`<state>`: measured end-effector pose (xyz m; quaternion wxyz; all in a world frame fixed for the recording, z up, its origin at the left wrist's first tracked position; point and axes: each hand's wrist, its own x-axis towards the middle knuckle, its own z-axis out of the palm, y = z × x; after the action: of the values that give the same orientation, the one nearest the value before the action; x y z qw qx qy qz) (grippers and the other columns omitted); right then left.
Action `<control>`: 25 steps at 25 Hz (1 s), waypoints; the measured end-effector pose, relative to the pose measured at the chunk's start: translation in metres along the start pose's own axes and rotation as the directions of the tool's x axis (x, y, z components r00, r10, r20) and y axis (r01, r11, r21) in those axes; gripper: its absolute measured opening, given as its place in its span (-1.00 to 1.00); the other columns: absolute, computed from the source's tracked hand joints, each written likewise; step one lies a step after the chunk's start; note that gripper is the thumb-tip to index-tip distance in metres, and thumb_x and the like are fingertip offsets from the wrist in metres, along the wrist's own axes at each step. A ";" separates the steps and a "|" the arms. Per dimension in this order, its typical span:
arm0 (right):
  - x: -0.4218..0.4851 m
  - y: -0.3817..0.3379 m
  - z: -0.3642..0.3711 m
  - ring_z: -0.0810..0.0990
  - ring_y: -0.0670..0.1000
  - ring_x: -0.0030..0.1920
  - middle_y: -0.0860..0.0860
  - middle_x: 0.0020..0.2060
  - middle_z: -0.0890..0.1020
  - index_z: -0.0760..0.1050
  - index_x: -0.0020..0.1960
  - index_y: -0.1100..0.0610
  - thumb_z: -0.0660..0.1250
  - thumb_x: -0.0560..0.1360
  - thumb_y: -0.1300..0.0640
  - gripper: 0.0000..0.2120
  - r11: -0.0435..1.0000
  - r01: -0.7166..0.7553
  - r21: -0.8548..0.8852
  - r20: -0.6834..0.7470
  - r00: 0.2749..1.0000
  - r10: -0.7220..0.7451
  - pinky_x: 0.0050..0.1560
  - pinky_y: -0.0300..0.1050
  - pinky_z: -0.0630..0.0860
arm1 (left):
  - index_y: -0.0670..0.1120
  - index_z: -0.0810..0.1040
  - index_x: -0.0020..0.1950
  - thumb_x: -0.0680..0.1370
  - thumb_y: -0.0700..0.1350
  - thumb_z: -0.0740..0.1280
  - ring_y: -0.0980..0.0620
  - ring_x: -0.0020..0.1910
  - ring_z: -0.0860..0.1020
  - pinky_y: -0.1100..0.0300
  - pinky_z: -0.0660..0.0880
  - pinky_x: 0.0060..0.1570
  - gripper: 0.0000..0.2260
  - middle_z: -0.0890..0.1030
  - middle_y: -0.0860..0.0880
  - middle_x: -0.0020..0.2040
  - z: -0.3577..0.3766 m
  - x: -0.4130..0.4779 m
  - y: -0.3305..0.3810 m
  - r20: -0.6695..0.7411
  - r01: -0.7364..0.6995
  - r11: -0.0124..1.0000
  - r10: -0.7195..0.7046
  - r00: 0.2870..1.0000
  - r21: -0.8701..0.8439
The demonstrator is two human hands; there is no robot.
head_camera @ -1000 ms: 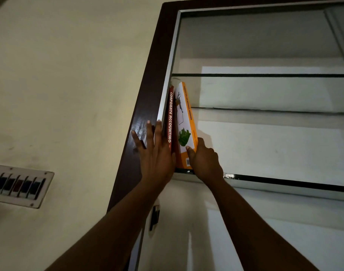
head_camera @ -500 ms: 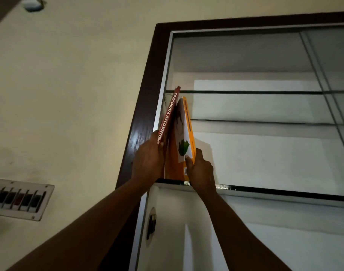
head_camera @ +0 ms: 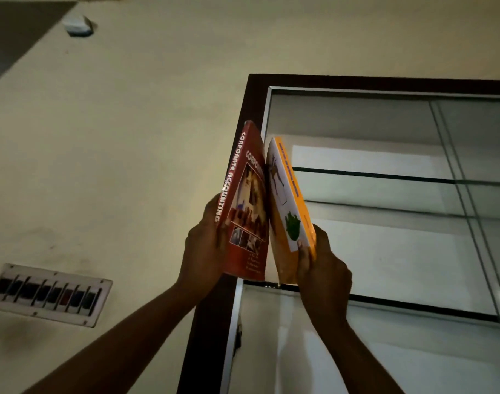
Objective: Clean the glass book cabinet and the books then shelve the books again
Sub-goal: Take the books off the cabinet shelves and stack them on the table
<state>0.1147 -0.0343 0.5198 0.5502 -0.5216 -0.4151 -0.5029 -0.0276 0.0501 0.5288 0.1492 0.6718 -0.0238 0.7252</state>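
Left hand grips the red book, right hand the orange book, before the cabinet; likely unshelving, next carrying both clear.

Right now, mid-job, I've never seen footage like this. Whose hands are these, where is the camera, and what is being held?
There is no machine here. These are a person's two bare hands, filmed by one wide-angle camera worn on the head and looking up at a wall cabinet. The left hand grips a red book titled Corporate Accounting. The right hand grips an orange book. The two books lean against each other in front of the cabinet's dark frame. Behind them run glass shelves. A switch panel sits on the wall to the left.
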 end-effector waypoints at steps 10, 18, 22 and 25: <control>-0.104 -0.153 -0.062 0.61 0.21 -0.25 0.11 -0.24 0.64 0.43 0.30 0.05 0.22 0.55 0.04 -0.67 0.989 -0.045 -0.144 0.190 0.979 0.072 -0.22 -0.07 0.43 | 0.12 0.20 0.34 0.50 0.04 0.11 0.31 -0.16 0.61 0.40 0.55 -0.28 -0.60 0.50 0.25 0.01 -0.184 -0.093 0.003 0.082 0.196 0.976 -0.189 0.979 -0.091; -0.232 -0.240 -0.053 0.61 0.18 -0.02 0.09 -0.01 0.65 0.39 0.32 0.02 0.17 0.58 -0.01 -0.67 0.980 -0.143 -0.139 0.532 0.824 0.196 -0.03 -0.04 0.47 | 0.14 0.20 0.34 0.56 0.10 0.19 0.31 -0.24 0.60 0.39 0.53 -0.22 -0.62 0.52 0.23 -0.05 -0.354 -0.219 -0.011 0.163 0.437 0.885 -0.460 0.873 0.159; -0.295 -0.245 -0.017 0.58 0.21 0.05 0.09 0.06 0.63 0.34 0.35 -0.05 0.16 0.57 -0.05 -0.64 0.965 -0.083 -0.248 0.675 0.699 0.234 0.03 0.01 0.48 | 0.26 0.27 0.28 0.45 0.23 0.26 0.11 -0.11 0.62 0.14 0.58 -0.22 -0.58 0.52 0.23 -0.02 -0.413 -0.284 -0.021 0.048 0.667 0.733 -0.677 0.734 0.138; -0.335 -0.248 0.009 0.57 0.22 0.06 0.10 0.07 0.60 0.27 0.38 -0.08 0.11 0.58 -0.02 -0.64 0.940 0.069 -0.333 0.790 0.565 0.238 -0.02 -0.03 0.46 | 0.13 0.29 0.32 0.57 0.05 0.21 0.03 -0.03 0.60 0.12 0.54 -0.16 -0.68 0.52 0.19 0.00 -0.438 -0.327 -0.023 0.012 0.774 0.624 -0.779 0.627 0.104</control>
<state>-0.1795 0.0269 0.2306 0.2234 -0.7979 -0.5072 -0.2370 -0.4283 0.1144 0.1622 0.4166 0.6423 0.2961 0.5712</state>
